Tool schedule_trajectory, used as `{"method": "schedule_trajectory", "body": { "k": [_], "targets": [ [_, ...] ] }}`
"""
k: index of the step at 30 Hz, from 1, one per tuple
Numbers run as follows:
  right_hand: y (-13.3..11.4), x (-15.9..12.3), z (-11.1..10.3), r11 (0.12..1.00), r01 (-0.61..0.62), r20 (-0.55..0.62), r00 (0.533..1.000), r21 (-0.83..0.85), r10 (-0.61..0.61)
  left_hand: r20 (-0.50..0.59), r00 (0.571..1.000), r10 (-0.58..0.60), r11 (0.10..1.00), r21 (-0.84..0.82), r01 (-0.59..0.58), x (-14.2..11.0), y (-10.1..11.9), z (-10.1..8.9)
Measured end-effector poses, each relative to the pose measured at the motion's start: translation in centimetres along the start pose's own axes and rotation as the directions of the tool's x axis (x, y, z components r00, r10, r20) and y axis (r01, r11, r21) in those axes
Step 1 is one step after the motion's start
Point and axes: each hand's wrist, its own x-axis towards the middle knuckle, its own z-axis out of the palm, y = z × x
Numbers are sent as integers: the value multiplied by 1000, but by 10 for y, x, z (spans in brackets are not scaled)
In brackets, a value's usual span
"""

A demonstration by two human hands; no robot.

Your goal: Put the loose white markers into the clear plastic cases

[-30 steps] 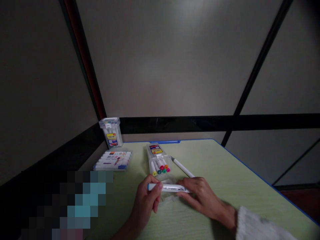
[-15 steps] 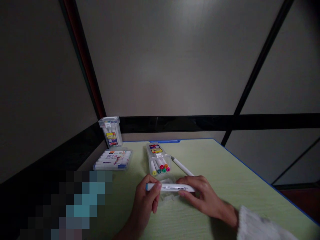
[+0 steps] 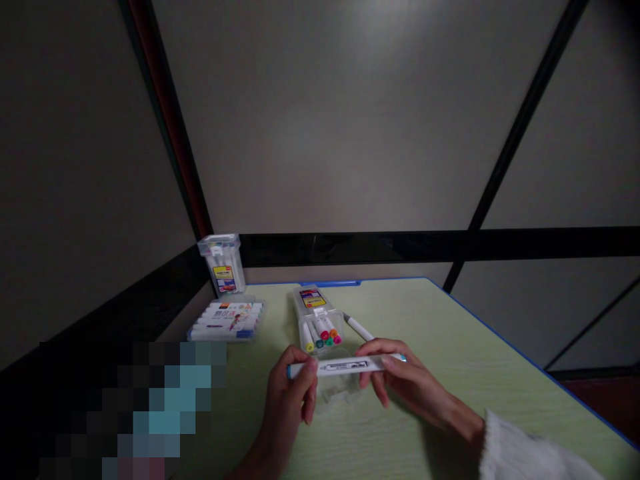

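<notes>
A white marker [image 3: 345, 366] with blue ends lies level across the view between my hands, its printed side toward me. My left hand [image 3: 290, 393] is closed on its left end, thumb in front. The fingers of my right hand [image 3: 400, 377] grip it near the right end. Just below the marker, a clear plastic lid [image 3: 340, 390] rests on the table. Beyond it lies an open clear case [image 3: 313, 307] with several markers whose coloured ends face me. Another white marker [image 3: 357, 327] lies right of that case, its near end hidden by my right hand.
On the left, a flat pack of markers [image 3: 227, 320] lies on the table [image 3: 450, 360]. Behind it an upright clear case of markers [image 3: 223, 263] stands near the wall. The table has a blue edge [image 3: 525, 357]; grey panels rise behind it.
The held marker has turned so its print faces me more fully, and its right end now shows. My right hand has shifted slightly right along it, with its lower fingers extended downward.
</notes>
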Motion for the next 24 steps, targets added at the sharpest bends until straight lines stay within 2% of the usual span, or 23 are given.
{"method": "schedule_trajectory", "body": {
  "k": [3,5,10,18,24],
  "targets": [
    [-2,-1,2,991,-37,78,997,129,27,-17,1000,-4,1000,4,4,0,0,0],
    [-4,-1,4,985,-52,82,996,167,39,-26,1000,-5,1000,12,5,0,0,-1],
    [-3,0,8,965,-139,-4,990,223,143,-32,999,7,1000,20,-7,0,-1,0],
    [2,5,12,965,-114,-157,976,238,154,-7,999,-51,999,-9,51,1,-3,1],
    [3,5,12,964,-119,-224,959,236,173,97,991,-95,992,-68,102,2,-5,0]
  ]
}}
